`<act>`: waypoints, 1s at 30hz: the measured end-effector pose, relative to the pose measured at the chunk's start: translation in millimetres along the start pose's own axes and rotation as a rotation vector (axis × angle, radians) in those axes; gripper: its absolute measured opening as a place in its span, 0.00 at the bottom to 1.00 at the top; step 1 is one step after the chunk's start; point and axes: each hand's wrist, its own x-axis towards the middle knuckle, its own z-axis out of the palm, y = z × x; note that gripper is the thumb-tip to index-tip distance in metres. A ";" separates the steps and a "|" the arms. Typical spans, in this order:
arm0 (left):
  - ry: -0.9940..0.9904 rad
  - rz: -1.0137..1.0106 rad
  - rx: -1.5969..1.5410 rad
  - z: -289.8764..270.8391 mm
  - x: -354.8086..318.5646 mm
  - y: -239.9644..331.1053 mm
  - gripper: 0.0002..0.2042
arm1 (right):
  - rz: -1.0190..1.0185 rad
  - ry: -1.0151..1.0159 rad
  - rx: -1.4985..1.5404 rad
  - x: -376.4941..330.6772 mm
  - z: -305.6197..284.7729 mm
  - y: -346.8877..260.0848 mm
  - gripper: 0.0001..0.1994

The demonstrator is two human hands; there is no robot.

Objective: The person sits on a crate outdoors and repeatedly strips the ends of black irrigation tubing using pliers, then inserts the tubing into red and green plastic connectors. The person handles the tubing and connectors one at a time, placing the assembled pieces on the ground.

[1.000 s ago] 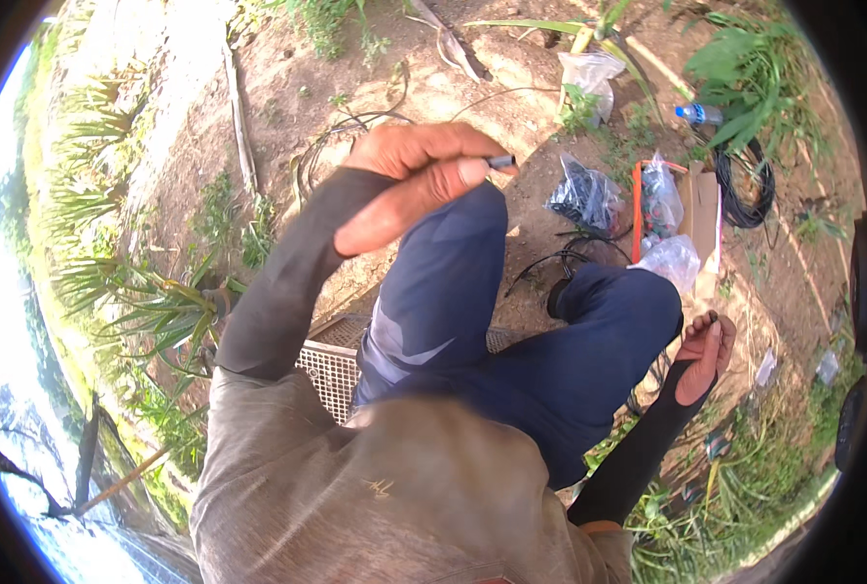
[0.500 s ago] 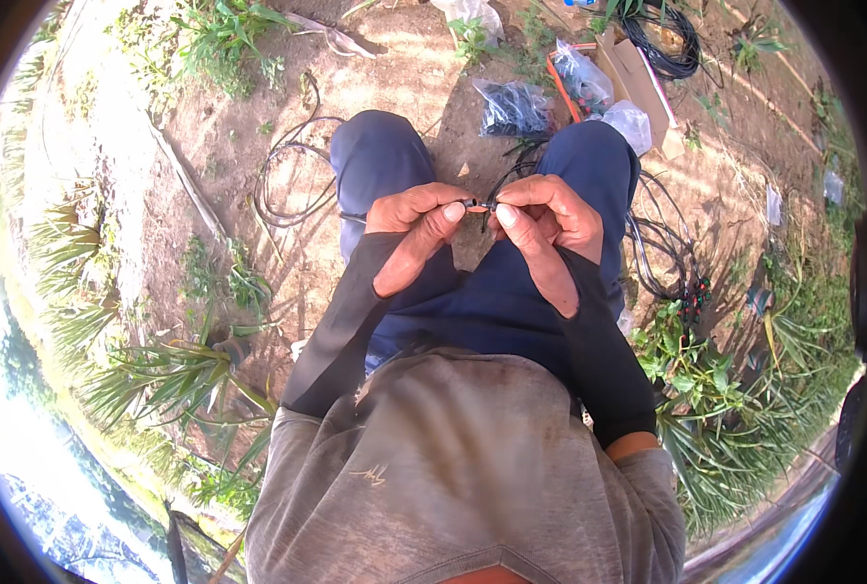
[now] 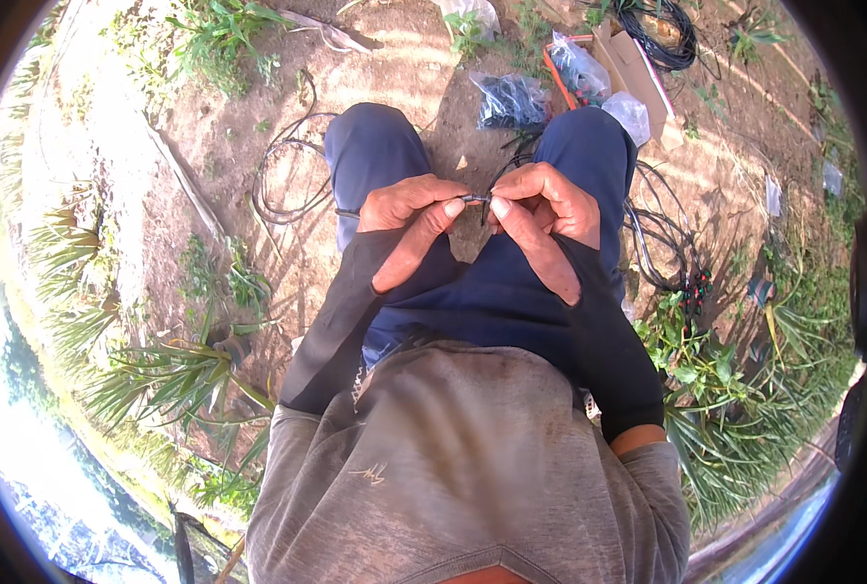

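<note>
The person sits on bare ground (image 3: 209, 127), knees apart, and brings both hands together above the lap. The left hand (image 3: 409, 209) is closed in a pinch around a thin black tube (image 3: 348, 212) that comes in from the left side past the left knee; the thumb and forefinger clamp its end. The right hand (image 3: 540, 204) is closed too, fingers curled, pinching a small dark fitting (image 3: 479, 199) that sits just between the two thumbs — whether it is already seated in the tube cannot be told at this size. The step in hand looks like pushing the fitting into the tube end. To do it well, the person would likely keep both grips close to the joint so the soft tube does not buckle, hold the two pieces in one straight line, and press with a slight twist rather than a hard shove. A slip could bend the tube or drop the small part into the soil between the legs. More black tubing (image 3: 287, 180) lies coiled on the ground beside the left knee, and another bundle (image 3: 662, 234) lies by the right knee. Beyond the knees, toward the far edge of the cleared ground, lie clear plastic bags (image 3: 511, 97) of dark parts and a flat cardboard box (image 3: 638, 73).
</note>
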 end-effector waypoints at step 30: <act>0.016 0.647 0.584 -5.5 5.7 -30.7 0.17 | 0.351 -0.187 0.079 2.0 -13.1 7.8 0.02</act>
